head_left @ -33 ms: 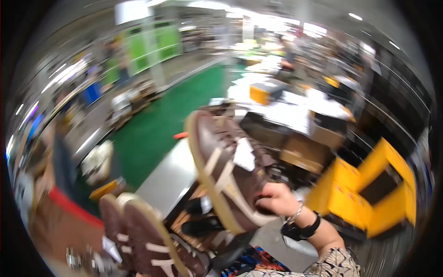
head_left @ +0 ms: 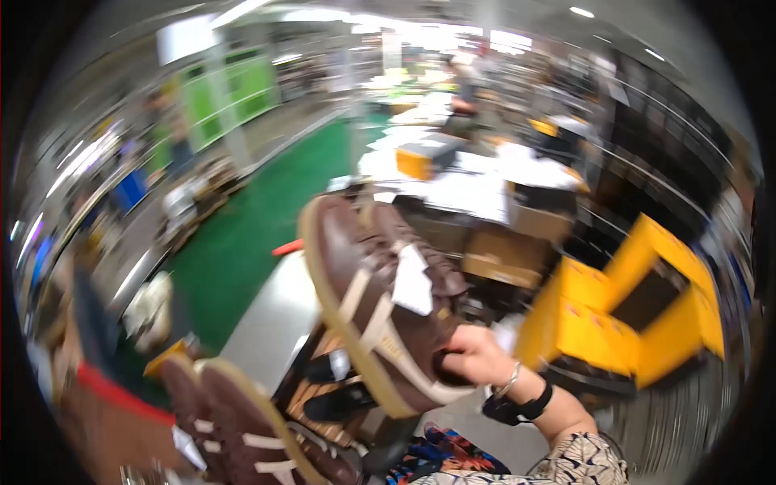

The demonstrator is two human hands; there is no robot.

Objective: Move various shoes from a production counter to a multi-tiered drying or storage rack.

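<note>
My right hand [head_left: 477, 356] grips a pair of dark brown sneakers [head_left: 372, 299] by the collars, fingers hooked into the openings. They have cream side stripes, tan soles and a white paper tag, and are held up with toes pointing away. At the lower left is a second pair of like brown sneakers [head_left: 250, 428], tilted, also with a white tag. My left hand does not show; whether it holds that second pair is hidden. Behind and below the shoes lie a metal-topped surface [head_left: 271, 315] and dark items [head_left: 335, 402] on wooden slats.
Yellow-orange shoe boxes [head_left: 594, 323] stand at the right. Beyond the shoes are a paper-covered table [head_left: 473, 190] with a grey-and-orange box [head_left: 428, 158], and cardboard boxes [head_left: 505, 255]. A green floor lane [head_left: 242, 218] runs away at left. A person [head_left: 463, 95] is far off, blurred.
The surroundings have shifted left in the picture as the view turned slightly right. Both pairs of sneakers sit a little further left; my right hand keeps its grip.
</note>
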